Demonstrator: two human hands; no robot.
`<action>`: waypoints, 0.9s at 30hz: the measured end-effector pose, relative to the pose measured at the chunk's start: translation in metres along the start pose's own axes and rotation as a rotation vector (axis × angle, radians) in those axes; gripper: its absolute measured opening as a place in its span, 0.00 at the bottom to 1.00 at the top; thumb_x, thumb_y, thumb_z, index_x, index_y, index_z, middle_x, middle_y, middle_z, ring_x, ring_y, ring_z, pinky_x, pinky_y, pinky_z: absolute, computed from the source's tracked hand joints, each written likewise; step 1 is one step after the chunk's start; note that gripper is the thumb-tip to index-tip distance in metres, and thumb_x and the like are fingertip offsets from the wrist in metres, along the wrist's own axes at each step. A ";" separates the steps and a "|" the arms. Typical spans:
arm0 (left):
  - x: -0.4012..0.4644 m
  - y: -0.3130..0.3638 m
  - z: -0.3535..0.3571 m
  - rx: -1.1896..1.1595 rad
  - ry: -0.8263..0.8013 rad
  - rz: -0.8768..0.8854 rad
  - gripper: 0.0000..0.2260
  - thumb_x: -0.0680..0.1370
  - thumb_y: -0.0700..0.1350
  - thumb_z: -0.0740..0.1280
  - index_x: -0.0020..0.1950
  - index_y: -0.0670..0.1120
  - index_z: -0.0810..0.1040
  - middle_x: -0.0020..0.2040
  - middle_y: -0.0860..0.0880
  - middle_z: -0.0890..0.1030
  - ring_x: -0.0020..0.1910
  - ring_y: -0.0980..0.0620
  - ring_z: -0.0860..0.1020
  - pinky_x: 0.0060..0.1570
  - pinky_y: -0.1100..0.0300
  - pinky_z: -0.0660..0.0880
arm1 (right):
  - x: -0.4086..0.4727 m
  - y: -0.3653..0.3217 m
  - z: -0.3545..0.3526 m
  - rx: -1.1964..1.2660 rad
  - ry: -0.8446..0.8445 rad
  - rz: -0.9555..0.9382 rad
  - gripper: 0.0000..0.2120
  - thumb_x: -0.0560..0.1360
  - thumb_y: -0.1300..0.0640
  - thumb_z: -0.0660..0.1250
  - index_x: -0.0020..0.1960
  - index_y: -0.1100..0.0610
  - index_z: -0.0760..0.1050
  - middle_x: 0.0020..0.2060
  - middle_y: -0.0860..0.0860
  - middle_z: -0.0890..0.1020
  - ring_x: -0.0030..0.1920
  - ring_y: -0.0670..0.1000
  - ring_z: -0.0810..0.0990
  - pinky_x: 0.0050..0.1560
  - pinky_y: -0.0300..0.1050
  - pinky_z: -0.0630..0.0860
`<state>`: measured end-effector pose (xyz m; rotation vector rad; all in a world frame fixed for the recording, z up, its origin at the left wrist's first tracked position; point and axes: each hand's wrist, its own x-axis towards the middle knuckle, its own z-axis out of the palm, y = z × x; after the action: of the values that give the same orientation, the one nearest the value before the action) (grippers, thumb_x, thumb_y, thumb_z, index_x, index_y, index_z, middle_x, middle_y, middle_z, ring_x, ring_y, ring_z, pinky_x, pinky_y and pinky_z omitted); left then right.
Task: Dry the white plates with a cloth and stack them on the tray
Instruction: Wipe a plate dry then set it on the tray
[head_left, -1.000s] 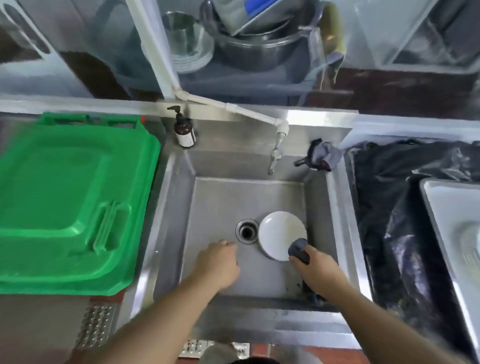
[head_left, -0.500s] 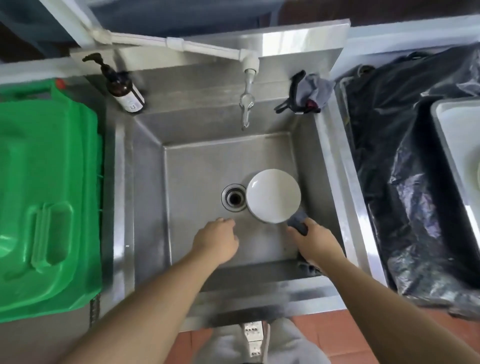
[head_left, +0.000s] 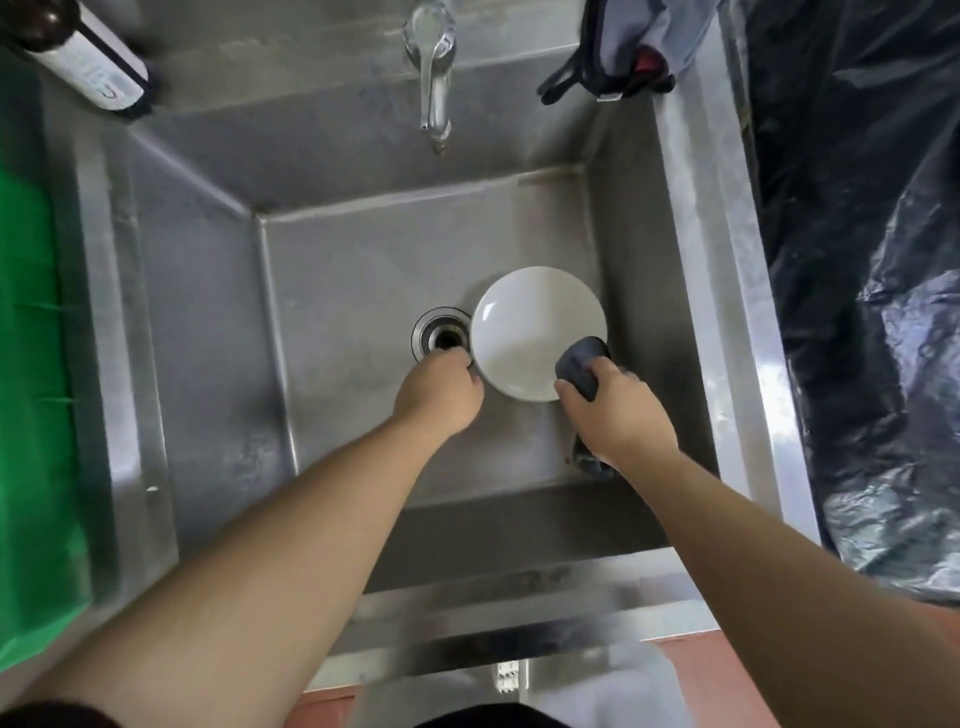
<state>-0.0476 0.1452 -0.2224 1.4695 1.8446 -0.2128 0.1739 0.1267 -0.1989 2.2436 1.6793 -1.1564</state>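
Both hands closer now: left hand (head_left: 441, 392) reaches plate (head_left: 535, 332) rim, fingers curled, tips hidden; right hand (head_left: 618, 410) grips cloth (head_left: 582, 364) on plate.

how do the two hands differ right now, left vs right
The right hand grips a dark cloth against the white plate; the left hand holds no cloth. The left hand sits at the plate's left edge beside the drain; the right hand is at the plate's lower right edge. Both reach down into the sink, backs facing up.

White plate (head_left: 530, 327) flat on sink floor (head_left: 363, 270)
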 end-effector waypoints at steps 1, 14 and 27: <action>0.008 0.001 0.004 0.003 0.012 -0.003 0.06 0.82 0.45 0.63 0.52 0.45 0.78 0.57 0.42 0.82 0.51 0.38 0.79 0.44 0.52 0.74 | 0.005 0.000 0.002 -0.003 0.011 -0.005 0.26 0.82 0.35 0.61 0.74 0.49 0.70 0.60 0.57 0.79 0.43 0.54 0.73 0.43 0.49 0.72; 0.087 0.011 0.042 -0.313 0.055 -0.346 0.11 0.78 0.43 0.65 0.54 0.38 0.80 0.53 0.38 0.85 0.51 0.36 0.82 0.43 0.54 0.72 | 0.032 0.014 0.021 0.104 0.103 -0.029 0.22 0.82 0.36 0.63 0.69 0.48 0.73 0.61 0.53 0.80 0.53 0.57 0.82 0.50 0.51 0.79; 0.092 0.009 0.055 -0.474 0.089 -0.430 0.12 0.78 0.39 0.63 0.57 0.38 0.82 0.55 0.37 0.85 0.55 0.34 0.83 0.51 0.49 0.80 | 0.036 0.026 0.027 0.183 0.075 0.032 0.23 0.82 0.37 0.63 0.73 0.48 0.71 0.64 0.52 0.79 0.59 0.56 0.81 0.55 0.47 0.78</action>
<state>-0.0202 0.1877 -0.3169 0.7653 2.0878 0.0853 0.1856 0.1308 -0.2489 2.4404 1.6178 -1.2821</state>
